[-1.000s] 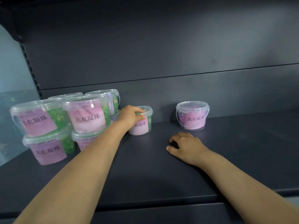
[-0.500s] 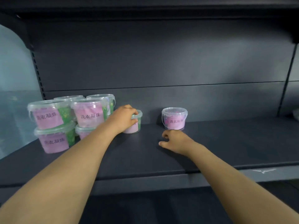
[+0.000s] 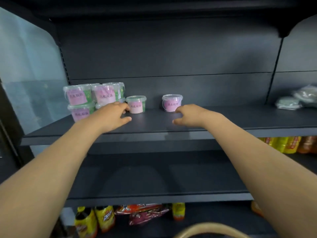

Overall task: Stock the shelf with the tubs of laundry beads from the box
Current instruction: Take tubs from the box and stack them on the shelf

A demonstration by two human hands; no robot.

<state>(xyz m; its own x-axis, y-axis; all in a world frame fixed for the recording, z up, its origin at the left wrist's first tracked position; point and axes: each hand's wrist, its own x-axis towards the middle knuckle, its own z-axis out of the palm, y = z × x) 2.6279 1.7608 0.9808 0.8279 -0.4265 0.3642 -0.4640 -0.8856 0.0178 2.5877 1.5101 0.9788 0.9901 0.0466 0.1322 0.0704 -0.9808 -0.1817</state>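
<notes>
Two bare hands are held out over the dark shelf [image 3: 240,117], and nothing is gripped by either. The left hand [image 3: 112,117] is loose, fingers slightly bent and thumb spread, its fingertips just beside the left wall of a green-sided tub [image 3: 137,104]; whether contact is made cannot be told. The right hand [image 3: 188,115] is likewise relaxed, fingers loosely curled, and is placed just in front of a pink tub [image 3: 172,103], whose lower right corner is partly hidden by it. Both tubs are stood upright near the back panel [image 3: 171,48], apart from each other. Left of them a stack of tubs [image 3: 77,97] is built two layers high beside a see-through side panel [image 3: 30,66]; its lower right part is covered by the left hand. At the far right of the same shelf, wrapped bundles [image 3: 298,98] are laid, well apart from the tubs. Yellow and orange bottles [image 3: 284,145] are seen beneath the shelf at right. A lower shelf [image 3: 154,179] is seen underneath, and below it bottles with yellow labels [image 3: 96,219] and red packets [image 3: 142,213] are stored.
</notes>
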